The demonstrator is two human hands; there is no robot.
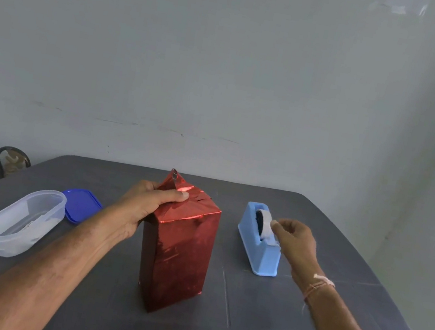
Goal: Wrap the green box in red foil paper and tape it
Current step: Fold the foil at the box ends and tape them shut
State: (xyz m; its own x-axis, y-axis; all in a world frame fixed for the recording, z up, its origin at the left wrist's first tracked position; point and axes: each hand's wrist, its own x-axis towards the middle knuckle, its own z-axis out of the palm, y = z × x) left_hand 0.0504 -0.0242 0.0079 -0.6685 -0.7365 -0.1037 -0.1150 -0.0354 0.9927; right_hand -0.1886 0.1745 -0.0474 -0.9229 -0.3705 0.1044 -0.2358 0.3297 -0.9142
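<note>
Your left hand (152,203) grips the gathered red foil paper (177,190) at the top of the foil-wrapped box (174,258), with the thumb pressed across the fold. The box stands upright on the dark table (301,308). Right of the box, your right hand (296,238) pinches the white tape (265,224) on the light-blue tape dispenser (253,253); its other fingers are loosely curled. Left of the box lie a clear plastic container (22,221) and a blue lid (81,205), the lid nearer the box.

Centre frame, gripped by my left hand (146,204): red foil paper (174,258), metallic, glossy, creased at top folds. Right: tape dispenser (256,253), pale blue matt plastic; tape (265,224) pinched by my right hand (295,235), whitish, translucent. Lower left: tub (22,221), clear frosted plastic; lid (81,205), smooth blue plastic. Table (301,308): dark grey, matt.
</note>
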